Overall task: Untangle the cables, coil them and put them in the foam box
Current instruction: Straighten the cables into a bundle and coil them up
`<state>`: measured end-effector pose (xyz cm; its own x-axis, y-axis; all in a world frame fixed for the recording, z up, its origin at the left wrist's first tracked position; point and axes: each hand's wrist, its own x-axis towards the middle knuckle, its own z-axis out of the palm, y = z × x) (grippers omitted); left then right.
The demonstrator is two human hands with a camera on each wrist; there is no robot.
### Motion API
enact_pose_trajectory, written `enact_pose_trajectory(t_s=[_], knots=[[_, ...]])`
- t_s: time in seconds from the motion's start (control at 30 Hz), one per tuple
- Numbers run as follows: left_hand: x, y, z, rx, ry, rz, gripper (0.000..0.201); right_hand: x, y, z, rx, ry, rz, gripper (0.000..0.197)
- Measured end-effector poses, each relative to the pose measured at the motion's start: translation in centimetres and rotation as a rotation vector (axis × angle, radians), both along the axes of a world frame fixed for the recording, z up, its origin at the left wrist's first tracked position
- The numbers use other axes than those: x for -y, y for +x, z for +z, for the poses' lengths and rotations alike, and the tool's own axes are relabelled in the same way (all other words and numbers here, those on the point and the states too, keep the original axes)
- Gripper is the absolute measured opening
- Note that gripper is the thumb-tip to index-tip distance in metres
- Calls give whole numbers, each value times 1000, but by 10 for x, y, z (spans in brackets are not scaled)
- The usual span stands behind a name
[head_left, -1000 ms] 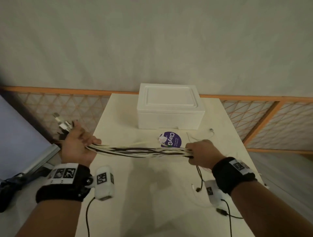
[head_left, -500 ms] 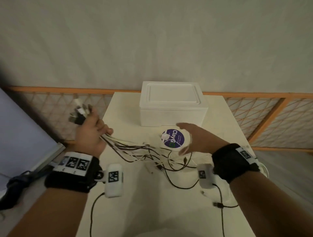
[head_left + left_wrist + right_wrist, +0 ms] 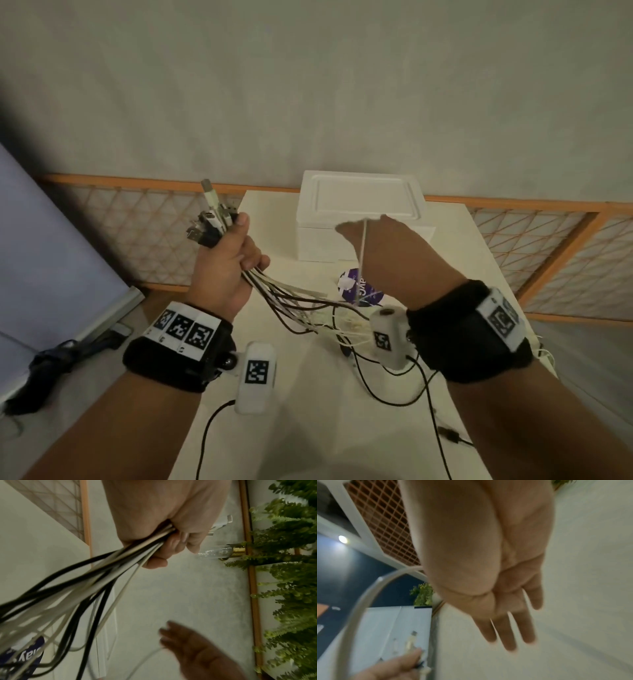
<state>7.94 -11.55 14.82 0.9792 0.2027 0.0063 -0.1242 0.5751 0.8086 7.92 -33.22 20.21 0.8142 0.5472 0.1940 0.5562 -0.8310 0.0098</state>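
My left hand point(image 3: 233, 257) is raised over the table's left side and grips a bundle of black and white cables point(image 3: 291, 301) near their plugs point(image 3: 212, 219), which stick up above the fist. In the left wrist view the fingers point(image 3: 173, 543) curl round the bundle point(image 3: 102, 572). The loose ends fan down into a tangle point(image 3: 342, 325) on the table. My right hand point(image 3: 373, 236) is lifted in front of the foam box point(image 3: 363, 202) with straight fingers point(image 3: 508, 635), and one thin white cable point(image 3: 362, 253) hangs across it. The box's lid is on.
A round purple-labelled tub point(image 3: 356, 289) stands just before the box. The white table point(image 3: 308, 411) is narrow, with drops on both sides and an orange lattice fence point(image 3: 137, 222) behind. A dark object point(image 3: 51, 363) lies on the floor at left. Black leads point(image 3: 394, 394) trail on the table.
The right hand let go of the taut bundle, opened and rose with one white cable across it. The left hand lifted the plug end higher, so the cables went slack.
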Motion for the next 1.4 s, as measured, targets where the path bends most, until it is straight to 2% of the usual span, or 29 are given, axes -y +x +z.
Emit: enact_pose_trajectory(t_s=[0.07,0.1,0.13,0.2,0.3,0.37,0.43,0.47,0.5,0.53,0.63,0.67,0.7,0.77,0.83,0.93,1.0,1.07,1.1,1.23,1.27,1.3,1.37,1.4], knots=[[7,-1,-3,-8,-11,-10,23,-15,-3,3,81,455,31,44],[11,-1,-4,-7,-1,-13,23,-23,-3,4,102,581,29,40],[14,-1,-4,-4,11,-10,24,-28,-4,4,65,604,19,34],[13,1,-3,-4,35,7,25,-26,-1,-7,-55,402,9,27],[-4,5,-4,-22,12,39,27,8,16,-40,-179,-104,-119,23],[-14,6,-8,-47,-37,70,27,35,18,-60,-369,-373,-271,21],[-18,8,-13,-63,-67,87,26,49,17,-68,-538,-553,-309,21],[-17,10,-16,-71,-71,91,26,50,16,-64,-600,-530,-274,22],[-13,11,-17,-78,-71,92,26,47,12,-56,-638,-415,-214,21],[-8,12,-18,-82,-69,92,27,41,8,-45,-672,-213,-143,17],[14,13,-16,-81,-74,63,31,0,-18,-17,-823,664,33,10],[22,13,-14,-78,-78,55,34,-15,-21,-15,-794,837,78,26],[28,13,-11,-75,-81,46,36,-28,-20,-21,-697,841,117,48],[34,13,-8,-76,-85,37,35,-47,-11,-44,-501,642,149,82],[28,15,-7,-98,-136,22,36,-54,-1,-67,-431,596,125,88],[16,16,-10,-90,-240,-4,36,-60,6,-91,-375,569,84,80],[13,13,-12,-94,-274,-26,37,-67,6,-102,-377,575,88,55],[8,12,-13,-116,-312,-12,38,-65,11,-112,-382,501,79,27],[2,13,-12,-127,-333,6,38,-57,16,-117,-412,452,63,21],[-33,23,-29,-304,-336,96,37,-6,37,-138,-572,395,-70,23],[-40,23,-38,-381,-268,56,33,2,42,-140,-556,412,-108,26],[-45,22,-47,-487,-116,-38,31,7,48,-138,-514,440,-145,28],[-47,14,-59,-705,470,-343,54,10,59,-127,-407,485,-169,26],[-44,11,-62,-756,749,-457,63,9,63,-117,-368,471,-155,23]])
